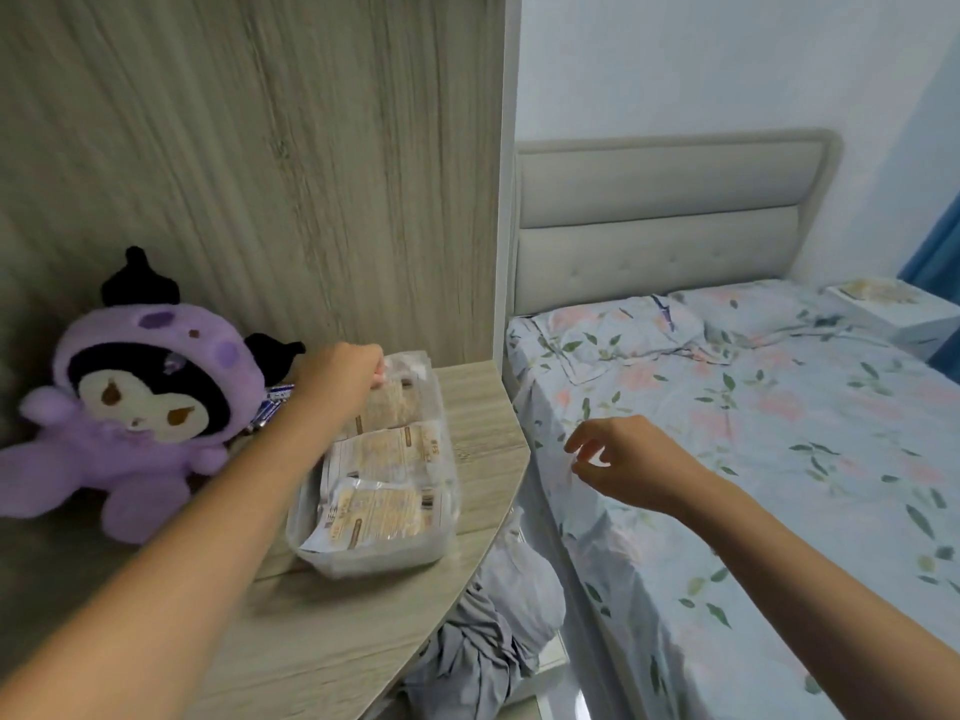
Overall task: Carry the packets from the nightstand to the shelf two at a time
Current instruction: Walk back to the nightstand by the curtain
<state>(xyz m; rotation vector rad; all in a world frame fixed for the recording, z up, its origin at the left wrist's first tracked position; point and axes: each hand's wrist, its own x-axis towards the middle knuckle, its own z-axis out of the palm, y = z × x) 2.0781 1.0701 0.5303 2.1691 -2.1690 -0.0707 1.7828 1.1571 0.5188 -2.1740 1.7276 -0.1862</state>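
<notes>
Left hand (345, 374) on farthest of three packets (387, 405), right hand (631, 462) empty.

Left arm stretched forward and to right, bare forearm runs from lower left corner up toward middle. Left hand (347, 370) seen from back, knuckles up, fingers curled down and pinching top edge of packet (390, 402). Right arm comes in from lower right corner, forearm bare, wrist a little bent. Right hand (626, 462) hangs in air, palm down, fingers loosely curled and spread, thumb apart from index finger, holding nothing.
</notes>
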